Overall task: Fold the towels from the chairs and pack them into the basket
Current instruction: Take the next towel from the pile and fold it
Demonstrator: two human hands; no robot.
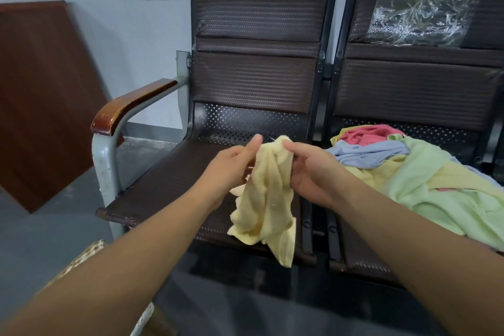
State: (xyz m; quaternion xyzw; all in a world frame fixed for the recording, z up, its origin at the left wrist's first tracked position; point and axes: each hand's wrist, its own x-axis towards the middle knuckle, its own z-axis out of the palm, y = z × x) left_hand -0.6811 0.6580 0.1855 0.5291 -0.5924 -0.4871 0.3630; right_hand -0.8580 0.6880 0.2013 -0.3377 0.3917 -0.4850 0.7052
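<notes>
A crumpled pale yellow towel (266, 204) hangs between both hands above the left chair's seat (163, 185). My left hand (231, 169) pinches the towel's upper left edge with thumb and fingers. My right hand (311, 169) grips the towel's top right, fingers curled round the cloth. The towel's lower end dangles past the seat's front edge. A heap of towels (425, 180) in green, yellow, blue and pink lies on the right chair's seat. The basket (81, 259), light and woven, shows only as a rim at the lower left, mostly hidden behind my left forearm.
Two dark brown linked chairs stand against a pale wall. The left chair has a wooden armrest (128, 106). Clear plastic wrap (420, 11) covers part of the right chair's back. A brown board (46, 95) leans on the wall at left. Grey floor lies below.
</notes>
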